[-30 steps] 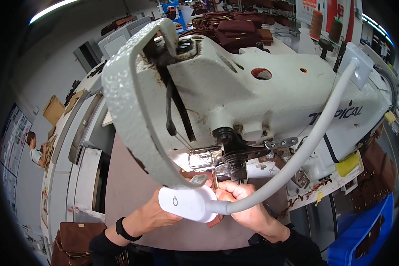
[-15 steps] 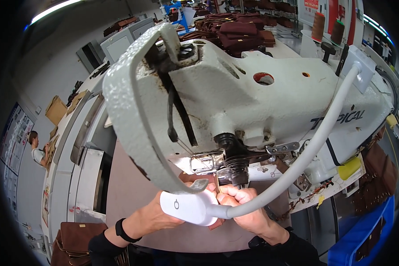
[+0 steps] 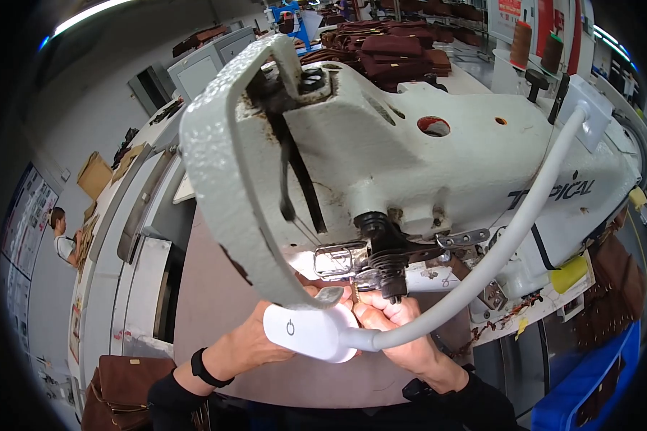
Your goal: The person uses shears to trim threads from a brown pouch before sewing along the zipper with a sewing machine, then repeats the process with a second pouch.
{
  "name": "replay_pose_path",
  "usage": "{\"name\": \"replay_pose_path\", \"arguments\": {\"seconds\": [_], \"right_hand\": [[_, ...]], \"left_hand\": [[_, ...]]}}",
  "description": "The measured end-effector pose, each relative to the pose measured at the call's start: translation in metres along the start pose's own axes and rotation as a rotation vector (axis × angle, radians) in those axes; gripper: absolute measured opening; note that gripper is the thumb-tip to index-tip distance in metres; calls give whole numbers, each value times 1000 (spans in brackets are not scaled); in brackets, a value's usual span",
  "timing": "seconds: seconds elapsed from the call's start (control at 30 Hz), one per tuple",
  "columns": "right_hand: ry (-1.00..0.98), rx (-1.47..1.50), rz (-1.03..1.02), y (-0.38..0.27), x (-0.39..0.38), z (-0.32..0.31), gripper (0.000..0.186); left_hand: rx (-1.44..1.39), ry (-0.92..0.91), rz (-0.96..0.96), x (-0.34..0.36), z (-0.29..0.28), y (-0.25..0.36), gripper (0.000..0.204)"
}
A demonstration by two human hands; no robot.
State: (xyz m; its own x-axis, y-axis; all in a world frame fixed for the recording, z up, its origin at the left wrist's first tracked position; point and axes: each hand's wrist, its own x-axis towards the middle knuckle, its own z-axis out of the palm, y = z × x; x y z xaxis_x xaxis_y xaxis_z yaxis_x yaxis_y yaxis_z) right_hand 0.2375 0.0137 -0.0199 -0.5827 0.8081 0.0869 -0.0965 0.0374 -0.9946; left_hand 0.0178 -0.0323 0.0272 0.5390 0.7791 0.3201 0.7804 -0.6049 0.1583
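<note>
— Currently, how far along?
— Seemingly unfinished: the gold-toothed strip (image 3: 356, 291) lies just below the head of the sewing machine (image 3: 381, 158), pinched by the right hand (image 3: 404, 330). A lamp (image 3: 305, 333) partly hides the left hand (image 3: 250, 337); its grip, like completed stitching, can't be told.

My head view: left lens of side-by-side fisheye pair, worn on person's head, facing forward and angled down. Sewing machine (image 3: 381, 158) very near, filling middle of frame. White lamp head (image 3: 302, 332) close too, blocking my sight of part of left grip (image 3: 251, 341); right grip (image 3: 408, 352) mostly clear. I see bench (image 3: 302, 384) from above. Wide field reaches light tube (image 3: 90, 16) at top left, blue bin (image 3: 562, 401) lower right. Straight edges bow toward dark rim.
</note>
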Motion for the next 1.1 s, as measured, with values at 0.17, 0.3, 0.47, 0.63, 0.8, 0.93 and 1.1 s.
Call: {"name": "replay_pose_path", "arguments": {"seconds": [0.17, 0.3, 0.47, 0.63, 0.8, 0.93, 1.1], "right_hand": [[23, 23, 24, -2, -3, 2, 25], [30, 45, 14, -1, -2, 2, 24], [7, 56, 11, 1, 2, 2, 24], [3, 28, 0, 0, 1, 0, 25], [18, -5, 9, 4, -4, 2, 26], [20, 48, -28, 8, -5, 3, 28], [-7, 60, 32, 4, -4, 0, 29]], "left_hand": [[-145, -22, -98, -1, 1, 5, 53], [-80, 19, 13, -1, 5, -2, 54], [-31, 32, -5, -4, 3, -4, 53], [28, 58, 9, -5, 3, -3, 52], [-221, 62, -104, -7, 14, -1, 48], [-262, 47, -99, -9, 17, -4, 48], [-164, 120, 26, -2, 15, -5, 49]]}}
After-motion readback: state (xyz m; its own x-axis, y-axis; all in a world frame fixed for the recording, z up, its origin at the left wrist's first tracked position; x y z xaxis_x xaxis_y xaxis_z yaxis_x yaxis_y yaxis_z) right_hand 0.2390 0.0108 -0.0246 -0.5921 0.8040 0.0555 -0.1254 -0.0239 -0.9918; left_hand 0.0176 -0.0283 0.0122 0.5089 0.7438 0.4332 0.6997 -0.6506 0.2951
